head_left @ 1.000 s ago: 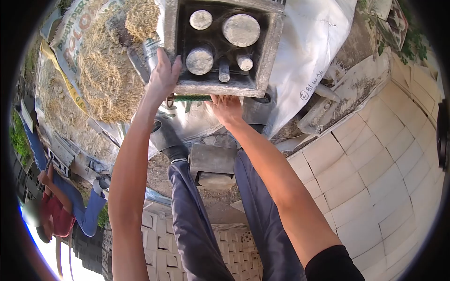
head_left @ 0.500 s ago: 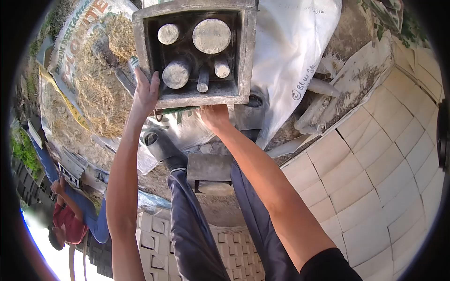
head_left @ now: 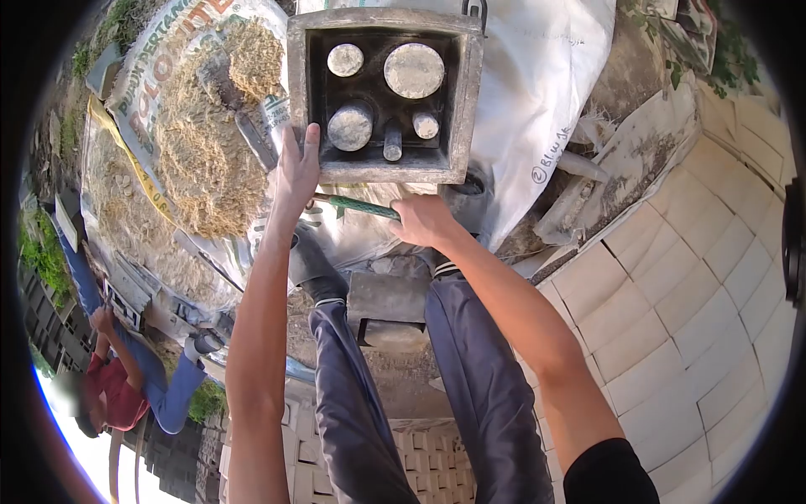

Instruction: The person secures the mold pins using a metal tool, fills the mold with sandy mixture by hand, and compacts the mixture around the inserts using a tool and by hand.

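Clear of the near edge of the box (head_left: 386,175) now, the right hand (head_left: 426,221) clenches the green bar (head_left: 361,205); the left hand (head_left: 296,175), fingers extended, meets the box's near left corner; the box is over the left side of the white sheet (head_left: 537,76).

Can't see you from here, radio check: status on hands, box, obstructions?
Left hand at near-left corner of box. Right hand gripping green handle. Five round posts inside, nothing else visible there.
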`<state>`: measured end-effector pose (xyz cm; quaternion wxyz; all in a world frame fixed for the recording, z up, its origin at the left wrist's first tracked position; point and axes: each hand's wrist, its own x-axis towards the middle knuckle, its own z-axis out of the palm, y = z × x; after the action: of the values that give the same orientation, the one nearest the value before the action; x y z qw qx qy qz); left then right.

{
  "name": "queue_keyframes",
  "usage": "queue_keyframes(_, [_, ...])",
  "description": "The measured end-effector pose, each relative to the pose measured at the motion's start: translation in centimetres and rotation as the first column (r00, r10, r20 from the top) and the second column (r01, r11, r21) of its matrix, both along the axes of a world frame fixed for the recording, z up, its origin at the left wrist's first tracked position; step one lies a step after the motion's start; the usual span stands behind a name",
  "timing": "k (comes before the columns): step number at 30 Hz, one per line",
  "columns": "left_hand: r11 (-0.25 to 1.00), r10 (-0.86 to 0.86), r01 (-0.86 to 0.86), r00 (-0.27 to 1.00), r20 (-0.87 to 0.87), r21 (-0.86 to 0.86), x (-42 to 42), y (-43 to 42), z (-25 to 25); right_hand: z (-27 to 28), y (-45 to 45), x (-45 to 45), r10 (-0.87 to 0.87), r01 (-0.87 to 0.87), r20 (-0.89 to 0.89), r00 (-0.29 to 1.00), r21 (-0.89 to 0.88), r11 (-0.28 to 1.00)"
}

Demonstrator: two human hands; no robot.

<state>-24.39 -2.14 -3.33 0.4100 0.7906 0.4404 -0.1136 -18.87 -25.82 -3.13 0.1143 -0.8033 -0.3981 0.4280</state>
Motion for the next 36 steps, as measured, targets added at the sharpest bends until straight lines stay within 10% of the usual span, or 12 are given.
queue_keyframes(7, [0.996,-0.081,0.087,0.972,0.219,-0.018,-1.0,0.1,2.2,10.7,-7.6,0.6,-0.115,0.127,-0.402,0.909,0.004,0.992])
queue_keyframes(9, [0.999,-0.029,0.033,0.984,0.175,-0.020,-0.1,0.1,2.3,13.2,-9.1,0.8,-0.664,0.698,-0.402,0.630,-0.081,0.711])
queue_keyframes(13, [0.995,0.093,-0.095,0.989,0.111,0.011,1.7,0.4,1.3,12.7,-8.1,5.3,-0.953,0.953,-0.259,0.157,-0.213,0.214])
queue_keyframes(15, [0.991,0.109,-0.115,0.990,0.091,0.073,2.1,0.5,1.5,12.5,-6.2,7.8,-0.912,0.863,-0.164,-0.376,-0.422,-0.279])
queue_keyframes(20, [0.995,0.077,-0.068,0.990,0.119,-0.073,1.7,2.0,0.9,11.5,0.2,6.9,-0.894,0.848,-0.403,-0.197,-0.528,0.052])
queue_keyframes(27, [0.990,0.132,-0.120,0.976,0.174,-0.075,2.2,1.3,2.1,11.4,1.4,6.7,-0.792,0.817,-0.292,-0.536,-0.417,-0.399])
queue_keyframes(28, [0.991,0.123,-0.114,0.977,0.172,-0.065,2.2,1.3,2.1,11.3,1.1,6.7,-0.793,0.817,-0.290,-0.535,-0.416,-0.399])
queue_keyframes(30, [0.993,0.116,-0.108,0.978,0.171,-0.057,2.0,1.5,1.3,11.3,-0.2,7.1,-0.826,0.808,-0.466,-0.318,-0.589,0.021])
queue_keyframes(36, [0.992,0.089,-0.078,0.989,0.117,-0.097,1.7,1.8,1.2,11.0,0.5,6.1,-0.789,0.834,-0.371,-0.489,-0.464,-0.298])
